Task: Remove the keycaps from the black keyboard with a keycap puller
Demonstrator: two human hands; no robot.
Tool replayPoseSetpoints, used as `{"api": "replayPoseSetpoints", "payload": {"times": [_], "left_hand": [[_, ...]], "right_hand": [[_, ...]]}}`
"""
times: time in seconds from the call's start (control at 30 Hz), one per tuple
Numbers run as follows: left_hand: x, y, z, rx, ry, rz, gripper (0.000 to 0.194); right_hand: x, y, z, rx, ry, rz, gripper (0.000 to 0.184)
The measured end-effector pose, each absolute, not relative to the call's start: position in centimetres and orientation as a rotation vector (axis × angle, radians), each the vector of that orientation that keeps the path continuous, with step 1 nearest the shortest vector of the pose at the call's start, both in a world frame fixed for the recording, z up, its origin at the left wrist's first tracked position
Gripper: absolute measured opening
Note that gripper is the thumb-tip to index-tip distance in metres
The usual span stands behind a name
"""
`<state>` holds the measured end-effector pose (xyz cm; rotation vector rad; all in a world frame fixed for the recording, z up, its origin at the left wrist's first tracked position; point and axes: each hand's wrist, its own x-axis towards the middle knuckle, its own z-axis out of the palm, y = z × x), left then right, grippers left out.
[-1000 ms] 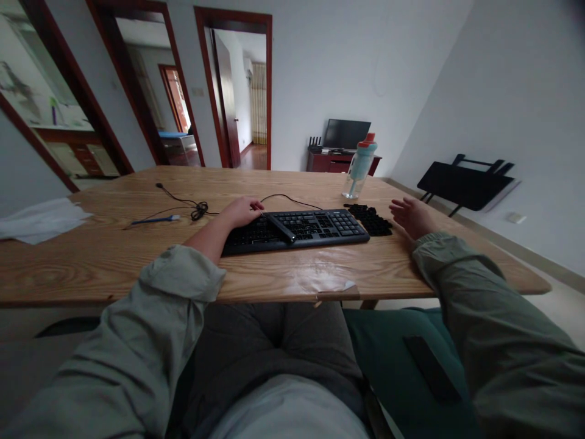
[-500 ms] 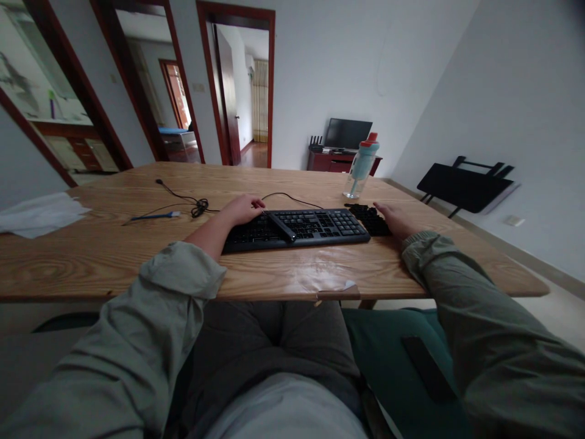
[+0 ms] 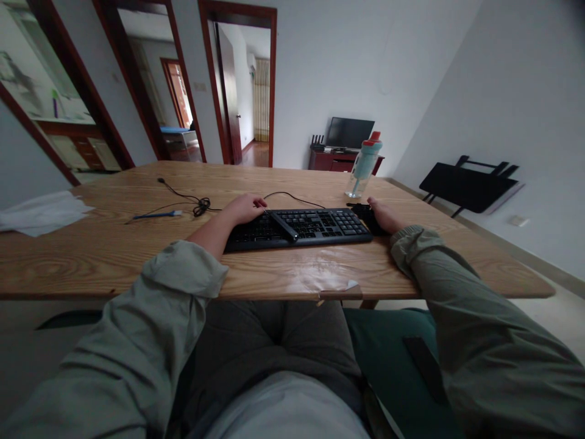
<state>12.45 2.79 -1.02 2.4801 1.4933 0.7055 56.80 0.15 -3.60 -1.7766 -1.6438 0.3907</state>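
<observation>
A black keyboard [image 3: 299, 228] lies near the table's front edge, its left part partly covered by my left hand [image 3: 247, 208]. The fingers of that hand are closed around the thin upper end of a dark stick-like tool [image 3: 283, 225], which slants across the keys; its exact kind is unclear. To the right of the keyboard is a pile of small black pieces that look like keycaps [image 3: 363, 213]. My right hand [image 3: 386, 216] rests against this pile, fingers stretched out, and hides part of it.
A water bottle [image 3: 364, 166] stands behind the pile. Left of the keyboard lie a coiled cable [image 3: 201, 206], a blue brush [image 3: 158, 214] and white tissue [image 3: 43, 212]. A dark phone-like slab [image 3: 425, 366] lies on the green seat [image 3: 379, 353] beside my leg.
My right hand has moved left over the black pieces, covering more of the pile. My left hand and the tool stay at the same spot on the keyboard.
</observation>
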Motion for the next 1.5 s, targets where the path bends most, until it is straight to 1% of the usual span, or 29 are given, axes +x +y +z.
{"api": "replayPoseSetpoints", "payload": {"times": [0.07, 0.2, 0.27, 0.43, 0.57, 0.73, 0.83, 0.97, 1.07, 1.17, 1.23, 1.37, 1.5], "left_hand": [[12.5, 2.7, -1.0, 2.480, 1.489, 0.707, 0.030], [12.5, 2.8, -1.0, 2.487, 1.468, 0.738, 0.027], [12.6, 2.7, -0.9, 2.496, 1.466, 0.774, 0.027], [13.3, 1.3, -0.1, 2.487, 1.450, 0.968, 0.028], [14.1, 0.0, 0.7, 2.493, 1.406, 1.172, 0.031], [14.5, -0.7, 1.0, 2.506, 1.315, 1.357, 0.030], [14.6, -0.8, 1.0, 2.508, 1.307, 1.394, 0.027], [14.7, -1.0, 1.1, 2.471, 1.360, 1.425, 0.025], [14.8, -1.0, 1.2, 2.458, 1.381, 1.439, 0.024], [14.8, -0.9, 1.2, 2.453, 1.387, 1.447, 0.023], [14.8, -0.9, 1.1, 2.453, 1.368, 1.455, 0.023], [15.0, -0.9, 0.9, 2.465, 1.304, 1.457, 0.023], [15.0, -1.0, 0.8, 2.462, 1.321, 1.422, 0.024]], "right_hand": [[56.6, -0.2, -3.3, -1.799, -1.676, 0.358, 0.074], [54.9, -1.2, -1.9, -1.682, -1.788, -0.053, 0.058], [52.8, -1.8, -1.0, -1.533, -1.833, -0.138, 0.056], [44.2, -4.3, 0.6, -1.218, -2.155, -0.022, 0.044], [38.0, -5.5, 0.8, -1.068, -2.314, 0.218, 0.040], [34.8, -5.3, 0.1, -1.016, -2.284, 0.565, 0.039], [34.4, -5.4, -0.4, -1.034, -2.247, 0.660, 0.042], [34.3, -5.7, -1.0, -1.088, -2.203, 0.659, 0.045], [34.4, -5.7, -1.2, -1.086, -2.164, 0.639, 0.039], [34.9, -5.3, -1.0, -1.110, -2.060, 0.527, 0.030], [35.3, -5.0, -0.9, -1.152, -1.977, 0.406, 0.027], [36.1, -4.7, -0.6, -1.221, -1.901, 0.237, 0.027], [36.3, -4.8, -0.6, -1.221, -1.942, 0.199, 0.028]]}}
